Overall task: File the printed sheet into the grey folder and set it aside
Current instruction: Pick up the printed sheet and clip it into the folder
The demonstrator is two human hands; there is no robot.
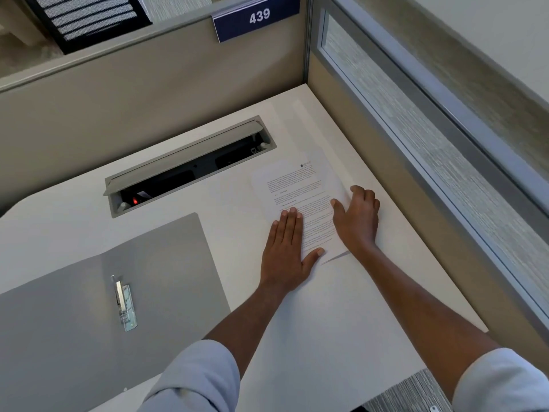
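1. Printed sheet (297, 200) lay flat on the desk (326, 322), right of the grey folder (74, 322).
2. Folder lay spread wide.
3. Left hand (286, 248) pressed flat, fingers extended.
4. Right hand (358, 218) curled at the sheet's right edge, lifting it.

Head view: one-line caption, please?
Both hands on the printed sheet; grey folder lies open alongside.

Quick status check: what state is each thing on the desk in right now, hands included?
Grey plastic folder: open, lying flat on the white desk, nothing filed in it.
Metal fastener clip: lying along the folder's spine, bare.
Printed white paper sheet: on the desk right of the folder, near right corner slightly raised.
Grey cable hatch: lid open, red light inside.
Left hand: flat, palm down on the sheet.
Right hand: at the sheet's right edge, fingers curled.
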